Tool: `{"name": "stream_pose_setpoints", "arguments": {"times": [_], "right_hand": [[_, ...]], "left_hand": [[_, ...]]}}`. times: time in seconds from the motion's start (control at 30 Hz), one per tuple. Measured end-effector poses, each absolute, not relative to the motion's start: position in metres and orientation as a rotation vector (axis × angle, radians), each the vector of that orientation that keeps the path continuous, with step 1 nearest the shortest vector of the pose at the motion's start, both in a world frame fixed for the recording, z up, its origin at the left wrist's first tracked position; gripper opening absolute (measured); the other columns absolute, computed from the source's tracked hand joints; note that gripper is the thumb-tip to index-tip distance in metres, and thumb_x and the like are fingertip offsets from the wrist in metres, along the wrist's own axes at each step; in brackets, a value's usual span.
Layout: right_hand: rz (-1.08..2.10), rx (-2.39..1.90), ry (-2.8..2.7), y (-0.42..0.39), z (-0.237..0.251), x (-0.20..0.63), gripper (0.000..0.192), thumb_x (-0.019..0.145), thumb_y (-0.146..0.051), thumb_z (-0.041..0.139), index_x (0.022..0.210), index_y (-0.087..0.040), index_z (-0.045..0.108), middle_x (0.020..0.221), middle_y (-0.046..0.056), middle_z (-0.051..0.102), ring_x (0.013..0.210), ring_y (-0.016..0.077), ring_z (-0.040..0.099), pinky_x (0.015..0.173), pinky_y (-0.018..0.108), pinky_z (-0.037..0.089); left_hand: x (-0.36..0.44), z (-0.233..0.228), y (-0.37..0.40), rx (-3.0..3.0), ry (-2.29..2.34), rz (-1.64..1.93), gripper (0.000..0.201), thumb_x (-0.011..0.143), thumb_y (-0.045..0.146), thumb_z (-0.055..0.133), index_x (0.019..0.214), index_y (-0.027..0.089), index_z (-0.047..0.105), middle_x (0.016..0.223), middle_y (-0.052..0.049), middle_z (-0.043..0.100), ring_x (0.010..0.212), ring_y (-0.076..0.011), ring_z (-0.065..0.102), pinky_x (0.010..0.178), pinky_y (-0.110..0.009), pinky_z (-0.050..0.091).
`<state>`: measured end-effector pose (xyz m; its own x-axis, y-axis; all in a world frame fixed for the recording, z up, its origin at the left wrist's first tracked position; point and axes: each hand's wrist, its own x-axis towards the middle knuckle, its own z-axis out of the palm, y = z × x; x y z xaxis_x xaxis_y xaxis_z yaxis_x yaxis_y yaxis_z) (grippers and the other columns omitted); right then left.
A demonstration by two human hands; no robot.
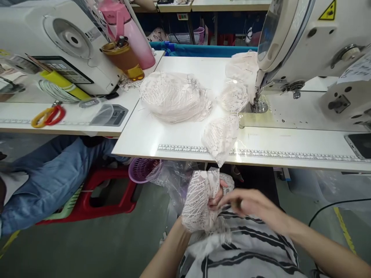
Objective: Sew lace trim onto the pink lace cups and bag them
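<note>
White lace pieces [199, 200] are bunched over my left hand [216, 199] in front of my lap. Its fingers are closed on the lace, and most of the hand is covered. My right hand [246, 200] is just beside it, slightly blurred, with the index finger stretched toward the left fingers and nothing visible in its grasp. A chain of lace pieces [222, 135] runs from my left hand over the table edge up to the sewing machine needle area [256, 104]. To the left of that chain lies a pile of pale lace [174, 96] on the white table [139, 139].
The sewing machine [304, 42] stands at the right, with a phone [359, 144] near the edge. At left are another machine [66, 38], scissors [48, 115], a pink bottle [136, 42] and an amber cup [123, 58]. A person's jeans-clad leg [63, 173], red stool [110, 193] and purple basket [140, 170] are below.
</note>
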<state>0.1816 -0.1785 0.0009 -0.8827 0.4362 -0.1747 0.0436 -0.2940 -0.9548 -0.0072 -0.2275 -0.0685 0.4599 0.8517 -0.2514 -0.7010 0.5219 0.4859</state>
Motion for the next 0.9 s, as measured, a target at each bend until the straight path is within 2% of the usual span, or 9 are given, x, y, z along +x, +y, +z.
{"name": "stream_pose_setpoints", "arguments": {"times": [0.13, 0.23, 0.4, 0.6, 0.67, 0.73, 0.8, 0.83, 0.9], "right_hand": [[1.949, -1.044, -1.824, -0.154, -0.019, 0.193, 0.042, 0.092, -0.051, 0.049, 0.117, -0.021, 0.066, 0.075, 0.003, 0.051, 0.072, 0.0142, 0.046, 0.070, 0.027, 0.039], [2.063, -0.966, -1.782, -0.153, -0.038, 0.185, 0.046, 0.091, -0.053, 0.051, 0.117, -0.018, 0.066, 0.068, 0.002, 0.048, 0.070, 0.0138, 0.045, 0.069, 0.028, 0.040], [2.140, -0.841, -1.720, -0.155, -0.040, 0.169, 0.043, 0.089, -0.049, 0.056, 0.112, -0.015, 0.068, 0.062, -0.001, 0.044, 0.065, 0.0114, 0.042, 0.064, 0.026, 0.038], [2.247, -0.627, -1.616, -0.150, -0.029, 0.156, 0.036, 0.093, -0.042, 0.052, 0.091, -0.012, 0.073, 0.060, 0.000, 0.056, 0.067, 0.0121, 0.052, 0.076, 0.030, 0.044], [2.213, -0.685, -1.607, -0.151, -0.027, 0.155, 0.035, 0.092, -0.042, 0.054, 0.086, -0.013, 0.073, 0.061, 0.001, 0.057, 0.068, 0.0126, 0.054, 0.077, 0.030, 0.045], [2.128, -0.805, -1.651, -0.153, -0.026, 0.158, 0.033, 0.091, -0.043, 0.056, 0.093, -0.014, 0.073, 0.065, 0.001, 0.060, 0.072, 0.0142, 0.057, 0.077, 0.031, 0.047], [1.991, -0.816, -1.815, -0.155, -0.024, 0.165, 0.030, 0.090, -0.040, 0.056, 0.103, -0.017, 0.071, 0.080, 0.004, 0.066, 0.081, 0.0164, 0.060, 0.077, 0.031, 0.048], [1.851, -0.766, -1.924, -0.156, -0.023, 0.169, 0.027, 0.089, -0.036, 0.057, 0.105, -0.018, 0.070, 0.087, 0.005, 0.067, 0.081, 0.0163, 0.061, 0.075, 0.029, 0.049], [1.404, -0.610, -2.133, -0.154, -0.020, 0.176, 0.026, 0.088, -0.021, 0.057, 0.112, -0.019, 0.066, 0.084, 0.004, 0.067, 0.071, 0.0131, 0.059, 0.063, 0.024, 0.047]], "left_hand": [[-0.001, -0.064, -0.256, 0.299, 0.557, 0.983, 0.048, 0.074, 0.059, 0.064, 0.087, 0.013, 0.062, 0.051, 0.004, 0.040, 0.038, -0.0039, 0.022, 0.037, -0.019, 0.014], [0.002, -0.054, -0.267, 0.276, 0.620, 1.006, 0.046, 0.079, 0.059, 0.061, 0.086, 0.013, 0.061, 0.053, 0.004, 0.037, 0.042, -0.0037, 0.022, 0.040, -0.019, 0.015], [0.006, -0.048, -0.266, 0.258, 0.674, 0.997, 0.050, 0.073, 0.063, 0.065, 0.079, 0.013, 0.060, 0.050, 0.005, 0.032, 0.042, -0.0036, 0.018, 0.042, -0.021, 0.011], [0.007, -0.049, -0.265, 0.267, 0.682, 0.983, 0.049, 0.075, 0.061, 0.065, 0.081, 0.012, 0.061, 0.052, 0.005, 0.034, 0.044, -0.0034, 0.021, 0.045, -0.021, 0.013], [0.006, -0.049, -0.266, 0.273, 0.689, 0.986, 0.045, 0.074, 0.056, 0.069, 0.078, 0.012, 0.060, 0.053, 0.005, 0.035, 0.045, -0.0034, 0.023, 0.046, -0.021, 0.015], [0.005, -0.047, -0.267, 0.263, 0.724, 1.010, 0.041, 0.067, 0.048, 0.077, 0.074, 0.012, 0.057, 0.054, 0.005, 0.037, 0.046, -0.0036, 0.026, 0.046, -0.021, 0.018], [0.004, -0.045, -0.266, 0.212, 0.803, 1.061, 0.038, 0.061, 0.037, 0.083, 0.072, 0.014, 0.054, 0.056, 0.004, 0.041, 0.048, -0.0047, 0.030, 0.047, -0.021, 0.023], [0.004, -0.044, -0.266, 0.161, 0.847, 1.091, 0.037, 0.059, 0.032, 0.083, 0.072, 0.014, 0.054, 0.058, 0.004, 0.042, 0.049, -0.0052, 0.032, 0.047, -0.021, 0.025], [0.003, -0.044, -0.264, 0.048, 0.889, 1.131, 0.031, 0.062, 0.025, 0.081, 0.070, 0.014, 0.053, 0.057, 0.004, 0.042, 0.048, -0.0053, 0.032, 0.046, -0.020, 0.028]]}}
